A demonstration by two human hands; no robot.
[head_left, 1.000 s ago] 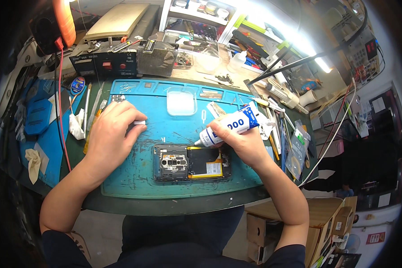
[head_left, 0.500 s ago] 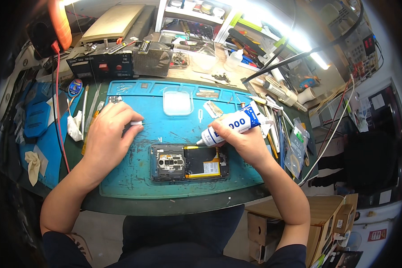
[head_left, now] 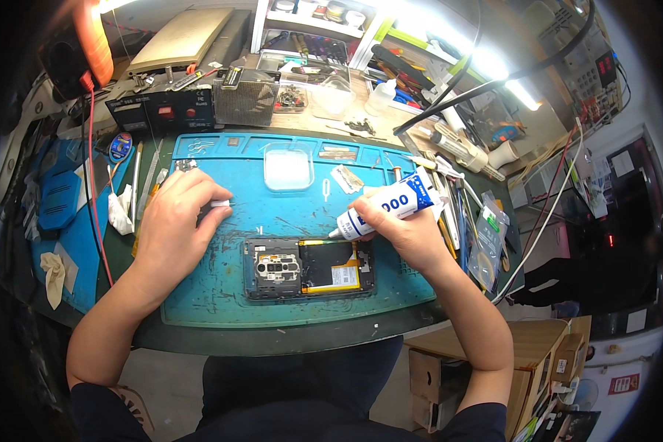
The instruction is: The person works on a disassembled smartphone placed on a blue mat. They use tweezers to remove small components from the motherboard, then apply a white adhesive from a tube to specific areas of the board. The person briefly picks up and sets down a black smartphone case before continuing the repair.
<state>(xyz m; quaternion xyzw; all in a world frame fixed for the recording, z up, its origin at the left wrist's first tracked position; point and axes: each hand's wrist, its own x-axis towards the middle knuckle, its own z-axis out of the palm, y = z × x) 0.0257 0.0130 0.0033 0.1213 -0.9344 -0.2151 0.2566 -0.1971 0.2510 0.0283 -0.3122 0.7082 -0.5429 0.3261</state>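
Note:
An opened phone (head_left: 278,281) lies face down on a blue repair mat (head_left: 214,306), its camera block at the left and its black, yellow-edged battery (head_left: 320,267) exposed. In my right hand (head_left: 416,239) is a white and blue glue tube (head_left: 399,200), tilted so its nozzle is at the phone's upper edge, above the battery. Whether the tip touches the frame, I cannot tell. Left of the phone, my left hand (head_left: 171,228) pinches a small white piece (head_left: 219,203), perhaps the tube's cap, between thumb and fingertips; most of it is hidden.
Behind the phone stands a clear, square plastic box (head_left: 288,168). A SIM pin (head_left: 326,189) lies beside it. Pens and tools (head_left: 457,214) crowd the mat's right side. Farther back are a black power unit (head_left: 162,110) and a white squeeze bottle (head_left: 381,97).
The tube's nozzle has shifted a little to the right along the phone's upper edge. My left hand keeps its pinch; the whole view has slid slightly.

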